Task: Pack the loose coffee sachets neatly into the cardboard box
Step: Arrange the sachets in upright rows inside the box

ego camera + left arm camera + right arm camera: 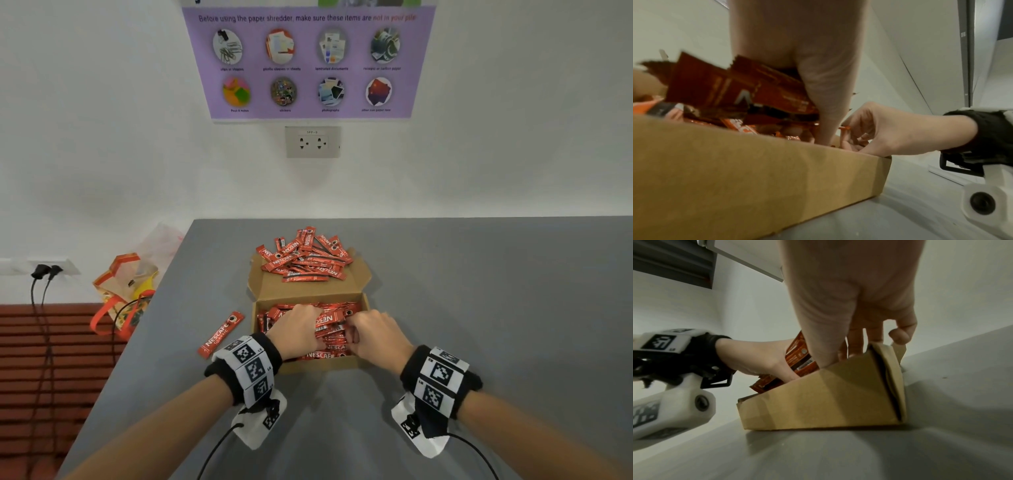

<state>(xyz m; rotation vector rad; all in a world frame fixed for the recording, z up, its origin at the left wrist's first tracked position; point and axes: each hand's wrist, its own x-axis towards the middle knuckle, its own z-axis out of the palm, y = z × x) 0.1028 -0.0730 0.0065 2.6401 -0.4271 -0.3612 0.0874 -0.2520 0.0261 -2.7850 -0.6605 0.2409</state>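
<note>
An open cardboard box stands on the grey table, packed with red coffee sachets. Both hands are inside it. My left hand grips a bundle of sachets standing on edge, thumb down by the near wall. My right hand, fingers curled, pinches sachet ends beside it, near the box's right wall. In the right wrist view, my left hand clasps upright sachets. A loose pile of sachets lies on the folded-back lid. One sachet lies left of the box.
The table ends against the white wall at the back, and its left edge runs diagonally. Beyond that edge, lower down, are an orange-handled shopping bag and plugged-in black cables. A wall socket sits under a purple poster.
</note>
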